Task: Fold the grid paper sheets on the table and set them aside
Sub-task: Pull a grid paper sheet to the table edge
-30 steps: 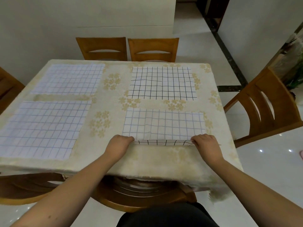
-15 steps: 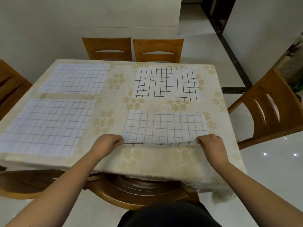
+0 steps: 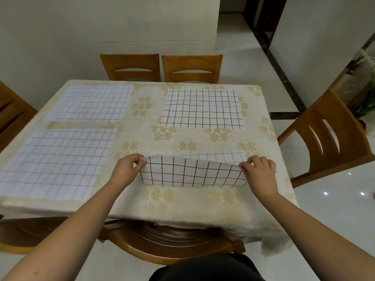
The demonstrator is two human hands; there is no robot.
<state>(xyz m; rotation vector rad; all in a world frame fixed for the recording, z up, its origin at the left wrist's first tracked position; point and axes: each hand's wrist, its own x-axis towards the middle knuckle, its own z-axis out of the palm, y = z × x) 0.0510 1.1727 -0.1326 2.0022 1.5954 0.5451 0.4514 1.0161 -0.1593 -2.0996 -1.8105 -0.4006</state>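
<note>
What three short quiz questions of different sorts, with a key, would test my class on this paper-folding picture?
1. True or false: both the left hand and the right hand pinch corners of the near right sheet.
2. How many grid sheets lie on the table in all? A) three B) four C) five
3. Fill in: the lifted flap of the near right sheet shows ___ grid lines.

Key
1. True.
2. B: the near right sheet, the far right sheet, the far left sheet and the near left sheet.
3. Black.
</note>
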